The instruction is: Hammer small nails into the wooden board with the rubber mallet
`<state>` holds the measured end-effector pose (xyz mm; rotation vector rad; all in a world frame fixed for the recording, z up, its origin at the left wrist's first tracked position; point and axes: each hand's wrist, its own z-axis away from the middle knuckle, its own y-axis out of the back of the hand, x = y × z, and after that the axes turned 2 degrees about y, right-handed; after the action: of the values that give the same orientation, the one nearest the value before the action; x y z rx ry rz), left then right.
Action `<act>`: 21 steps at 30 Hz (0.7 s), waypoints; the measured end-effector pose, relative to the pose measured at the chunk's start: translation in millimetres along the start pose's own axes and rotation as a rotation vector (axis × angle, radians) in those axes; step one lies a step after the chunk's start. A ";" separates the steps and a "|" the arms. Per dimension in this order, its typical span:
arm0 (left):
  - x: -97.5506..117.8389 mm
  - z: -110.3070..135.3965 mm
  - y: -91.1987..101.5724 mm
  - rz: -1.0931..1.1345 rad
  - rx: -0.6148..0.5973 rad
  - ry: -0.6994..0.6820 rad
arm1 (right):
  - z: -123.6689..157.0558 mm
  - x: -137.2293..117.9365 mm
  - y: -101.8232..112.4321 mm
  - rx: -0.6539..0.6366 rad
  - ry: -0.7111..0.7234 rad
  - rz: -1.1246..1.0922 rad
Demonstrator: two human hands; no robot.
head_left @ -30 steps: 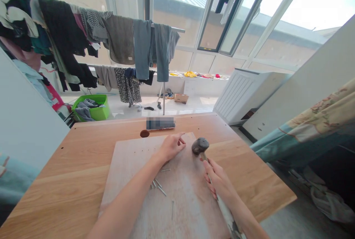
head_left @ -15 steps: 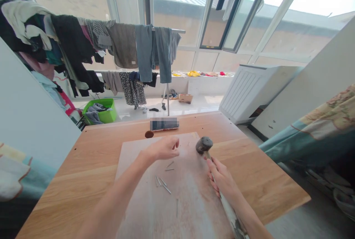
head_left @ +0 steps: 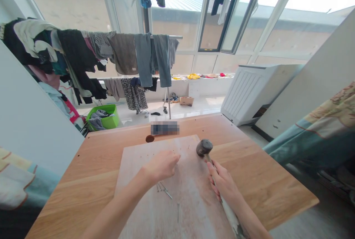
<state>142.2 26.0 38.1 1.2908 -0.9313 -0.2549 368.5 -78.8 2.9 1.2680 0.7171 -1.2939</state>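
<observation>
My right hand [head_left: 223, 181] is wrapped round the long handle of a hammer [head_left: 204, 147], whose dark, rounded head is over the right side of a pale board [head_left: 144, 216]. My left hand [head_left: 161, 165] hovers low over the middle of this board with its fingers closed; what they hold, if anything, is hidden. Just below that hand lie several loose nails [head_left: 166, 191], partly covered by it. A single nail [head_left: 178, 212] lies closer to me. Near the board's far right corner, a thin nail [head_left: 189, 147] appears to stand upright.
Under the board is a wooden table [head_left: 263, 179] with a round hole [head_left: 150, 138]. A pixelated dark object [head_left: 165, 128] lies by its far edge. Beyond are a green basket [head_left: 112, 121], hanging clothes [head_left: 123, 52] and a white ribbed cabinet [head_left: 242, 91]. A curtain [head_left: 299, 135] hangs at right.
My left hand has come down and nearer to me over the board, its fingers curling closed and covering some nails. My right hand and the hammer have hardly moved. The view has tilted slightly.
</observation>
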 end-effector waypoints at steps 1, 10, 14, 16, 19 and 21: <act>-2.0 -4.6 0.6 0.034 0.032 -0.007 | 0.1 0.0 -0.1 0.000 0.000 -0.001; -26.3 -49.5 -19.4 0.382 0.358 0.074 | 1.1 -1.1 -2.9 0.017 0.009 0.003; -29.9 -47.0 -31.9 0.429 0.384 0.068 | 0.3 0.8 -4.1 0.026 0.012 0.007; -30.8 -45.3 -34.1 0.432 0.379 0.052 | 0.2 1.6 -3.9 0.029 0.012 0.006; -31.7 -43.7 -33.8 0.424 0.370 0.037 | 0.6 1.9 -3.2 0.033 0.016 0.006; -31.9 -43.2 -33.1 0.415 0.369 0.030 | 1.1 1.5 -2.7 0.034 0.019 0.006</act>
<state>163.6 66.7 -5.1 1.3916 -1.2326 0.2713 365.9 -79.8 1.1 1.3107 0.7067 -1.2960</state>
